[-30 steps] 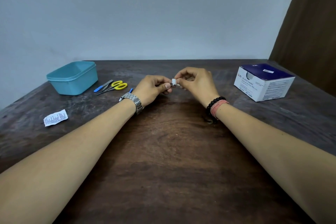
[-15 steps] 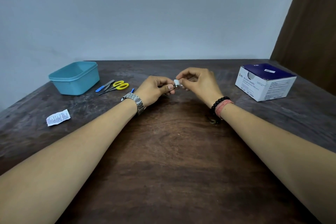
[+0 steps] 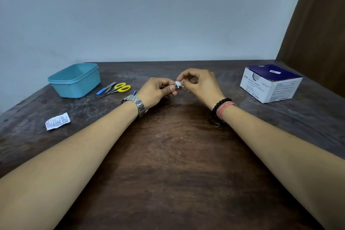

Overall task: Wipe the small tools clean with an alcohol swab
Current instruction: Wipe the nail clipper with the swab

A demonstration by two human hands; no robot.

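We are gripping a small metal tool (image 3: pixel 178 87) in the left hand (image 3: pixel 158 90) while the right hand (image 3: pixel 200 85) is pinching the white alcohol swab (image 3: pixel 179 83) against it.

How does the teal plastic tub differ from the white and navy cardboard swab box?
The teal plastic tub is open-topped with rounded corners and sits at the table's far left; the white and navy cardboard swab box is sharp-edged, printed with text, closed except for a small opening, and sits far right. Both rest untouched on the dark wooden table.
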